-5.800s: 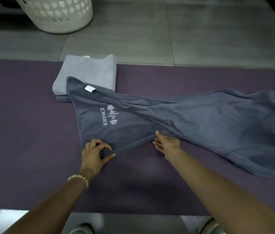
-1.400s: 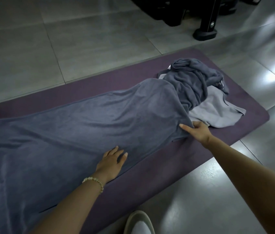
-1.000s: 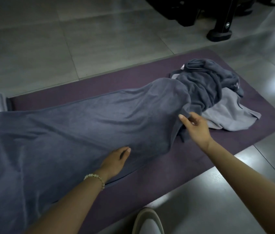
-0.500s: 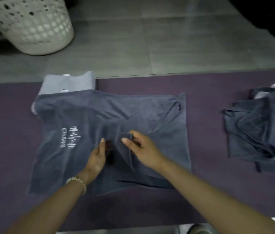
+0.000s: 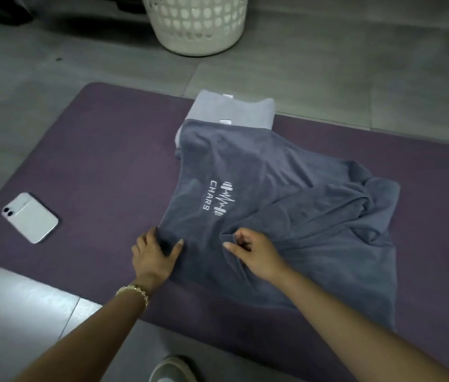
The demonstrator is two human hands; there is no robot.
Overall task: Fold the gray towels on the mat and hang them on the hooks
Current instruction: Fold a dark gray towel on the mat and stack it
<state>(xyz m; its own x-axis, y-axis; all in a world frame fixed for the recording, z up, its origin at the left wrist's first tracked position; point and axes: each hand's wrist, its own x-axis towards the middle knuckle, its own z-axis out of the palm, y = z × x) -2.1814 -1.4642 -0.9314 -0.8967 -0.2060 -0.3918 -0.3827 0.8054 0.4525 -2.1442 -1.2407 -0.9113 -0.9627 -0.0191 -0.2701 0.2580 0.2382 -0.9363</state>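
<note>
Where my left hand rests: fingers spread flat, pinning the near left corner of the dark gray CHARS towel.
Right hand: fingers curled, pinching a ridge of that towel just beside the left hand.
Towel: on the purple mat, bunched at its right side; if I pull the ridge, I judge creases get folded in.
Light gray folded towel: under its far edge; 1 hard tug may skew it.

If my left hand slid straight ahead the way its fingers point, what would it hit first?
Probably the folded light gray towel: the left hand already rests on the dark gray towel, whose far corner lies over it. Depth is unclear.
</note>
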